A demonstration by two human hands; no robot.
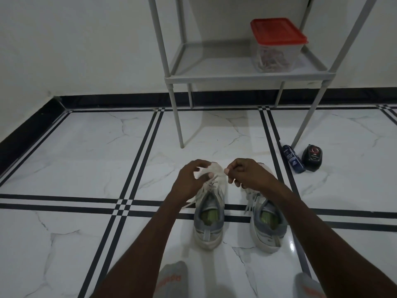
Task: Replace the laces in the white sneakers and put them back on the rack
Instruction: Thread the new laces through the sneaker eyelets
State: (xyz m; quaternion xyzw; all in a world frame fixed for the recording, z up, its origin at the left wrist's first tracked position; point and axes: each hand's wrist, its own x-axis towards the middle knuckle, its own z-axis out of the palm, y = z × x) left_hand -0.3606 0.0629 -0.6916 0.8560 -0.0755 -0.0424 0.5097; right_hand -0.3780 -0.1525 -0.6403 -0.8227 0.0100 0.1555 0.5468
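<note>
1. Left hand [189, 179] and right hand [247, 174] pinch a lace [211, 182] over the left sneaker [209, 211], frame centre
2. Right sneaker [266, 224] beside it
3. Rack [236, 77] upper right, holding a red-lidded box [277, 45]

White marble-look floor [86, 160] w/ black double stripes, glossy. Plain white wall [86, 39] at far side, black skirting [129, 102] along btm. Light dim, a bit grey.

Floor [86, 151] carries 2 sneakers [209, 220], rack [247, 77].
</note>
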